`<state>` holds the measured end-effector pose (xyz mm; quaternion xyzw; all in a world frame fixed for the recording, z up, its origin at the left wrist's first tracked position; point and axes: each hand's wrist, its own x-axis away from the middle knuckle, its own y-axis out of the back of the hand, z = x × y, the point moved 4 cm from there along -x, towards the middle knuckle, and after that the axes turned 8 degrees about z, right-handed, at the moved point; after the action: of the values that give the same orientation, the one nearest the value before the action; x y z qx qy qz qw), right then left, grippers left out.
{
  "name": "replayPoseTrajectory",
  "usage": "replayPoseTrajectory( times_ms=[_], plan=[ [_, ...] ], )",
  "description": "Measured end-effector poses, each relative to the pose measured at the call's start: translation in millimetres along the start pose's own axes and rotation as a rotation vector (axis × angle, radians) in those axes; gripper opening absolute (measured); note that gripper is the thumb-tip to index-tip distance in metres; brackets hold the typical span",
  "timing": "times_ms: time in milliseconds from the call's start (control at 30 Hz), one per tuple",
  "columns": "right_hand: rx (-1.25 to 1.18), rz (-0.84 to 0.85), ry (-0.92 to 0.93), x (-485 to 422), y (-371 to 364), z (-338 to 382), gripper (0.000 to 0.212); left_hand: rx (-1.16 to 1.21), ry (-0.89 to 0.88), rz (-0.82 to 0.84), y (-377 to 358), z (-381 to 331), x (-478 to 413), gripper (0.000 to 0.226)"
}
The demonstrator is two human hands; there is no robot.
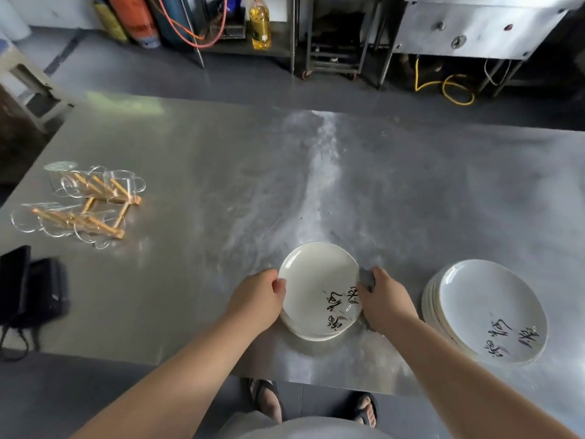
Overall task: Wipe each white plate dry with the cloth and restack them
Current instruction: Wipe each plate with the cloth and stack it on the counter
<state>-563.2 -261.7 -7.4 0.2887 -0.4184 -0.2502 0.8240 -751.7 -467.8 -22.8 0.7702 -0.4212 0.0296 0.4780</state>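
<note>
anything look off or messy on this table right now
Two things. The plate stack on the right is not square: its lower rims fan out to the left, so it seems to lean. A whitish streaky smear runs across the steel table, perhaps residue or glare.

There is one table point(221, 153). On it are two stacks of plates. The middle stack point(316, 280) has a few plates and the right stack point(487, 305) has many, but the rims are too blurred for an exact count. There is one cloth point(367, 278). There are two grips, the left grip point(259, 296) and the right grip point(384, 301). One rack point(91, 213) carries several glasses point(122, 185), their number not clear. Behind the table is one bottle point(259, 22). Below are two sandals point(267, 397).
</note>
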Motion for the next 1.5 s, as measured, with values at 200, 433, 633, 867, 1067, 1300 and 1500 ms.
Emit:
replayPoseTrajectory(
  times_ms=[200, 433, 633, 867, 1067, 1300, 1500],
  plan=[
    [-0.142, -0.146, 0.101, 14, 54, 36, 0.02, 0.779, -0.097, 0.165, 50, -49, 9, 0.014],
    [-0.353, -0.375, 0.375, 59, 138, 97, 0.015, 1.37, -0.276, 0.303, 113, -115, 34, 0.047],
    [0.085, -0.326, 0.692, 96, 135, 151, 0.069, 1.381, -0.391, 0.335, 124, -170, 59, 0.054],
    [0.512, -0.169, 0.781, 101, 148, 141, 0.086, 1.323, -0.421, 0.383, 126, -188, 72, 0.059],
    [0.464, -0.178, 0.944, 125, 150, 154, 0.09, 1.267, -0.467, 0.394, 127, -214, 75, 0.055],
    [0.665, -0.228, 0.844, 117, 171, 122, 0.098, 1.299, -0.461, 0.43, 121, -209, 80, 0.057],
    [0.535, -0.177, 0.981, 137, 162, 142, 0.098, 1.297, -0.476, 0.393, 119, -228, 86, 0.053]
  ],
)
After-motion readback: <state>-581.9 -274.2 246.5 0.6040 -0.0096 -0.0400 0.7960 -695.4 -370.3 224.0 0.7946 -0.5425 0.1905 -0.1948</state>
